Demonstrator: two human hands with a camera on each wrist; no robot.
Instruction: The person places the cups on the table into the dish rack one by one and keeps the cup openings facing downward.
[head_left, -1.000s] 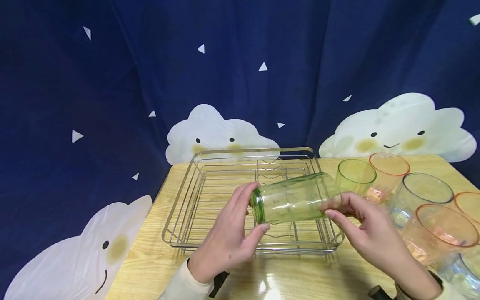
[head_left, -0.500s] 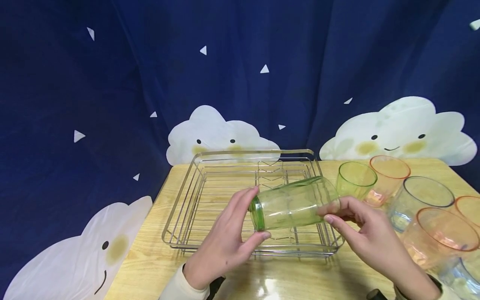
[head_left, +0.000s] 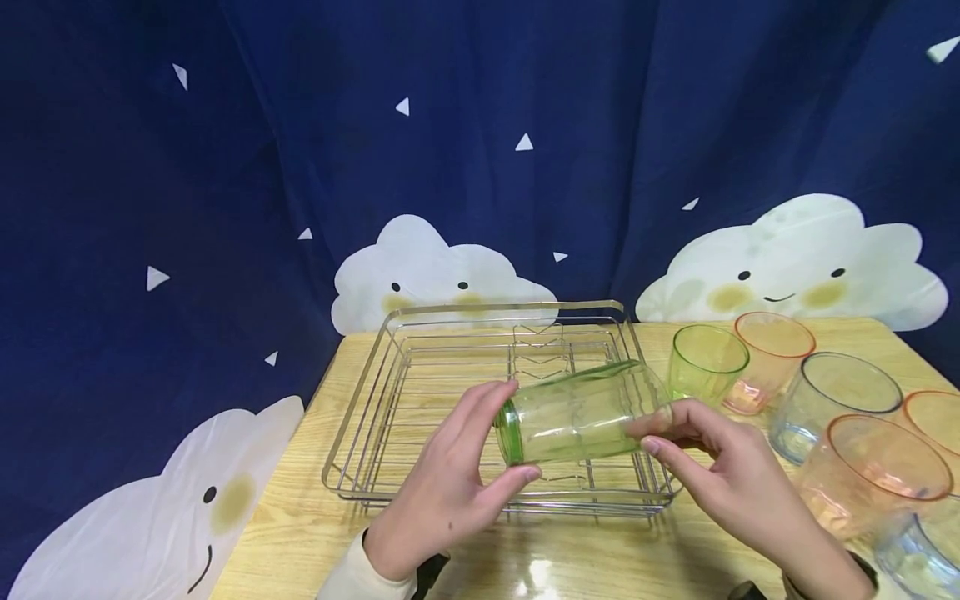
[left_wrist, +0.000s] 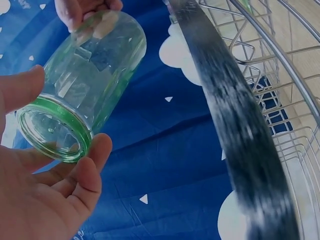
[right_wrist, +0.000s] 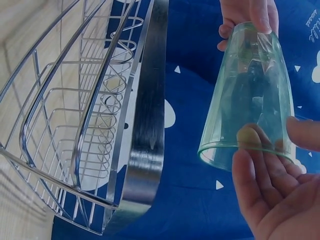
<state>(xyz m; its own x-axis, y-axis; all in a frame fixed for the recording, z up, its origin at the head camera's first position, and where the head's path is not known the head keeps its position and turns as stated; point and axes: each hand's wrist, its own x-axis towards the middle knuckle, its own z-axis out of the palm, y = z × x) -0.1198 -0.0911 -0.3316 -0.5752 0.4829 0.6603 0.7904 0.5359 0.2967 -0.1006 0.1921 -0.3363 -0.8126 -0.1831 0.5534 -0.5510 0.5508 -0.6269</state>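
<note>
A clear green tumbler (head_left: 570, 421) lies sideways in the air over the front right part of a wire dish rack (right_wrist: 149, 115). My left hand (head_left: 450, 479) grips its thick base, thumb on the near side and fingers on the far side. At the other end, my right hand (head_left: 738, 471) pinches the rim; its fingertips show through the glass in the right wrist view. The left wrist view shows the tumbler's round base (left_wrist: 52, 132) between thumb and fingers. The base points left and the open mouth points right.
On the table's right stand a green tumbler (head_left: 708, 358), an orange one (head_left: 772, 342), a blue-rimmed one (head_left: 836, 408) and several more. Zigzag wire dividers (head_left: 540, 362) run inside the rack. A dark blue curtain (head_left: 480, 150) with clouds hangs behind the table.
Both hands and the tumbler have sunk slightly and shifted a little left in the head view. The grips look the same; the rack and other tumblers stay put.
</note>
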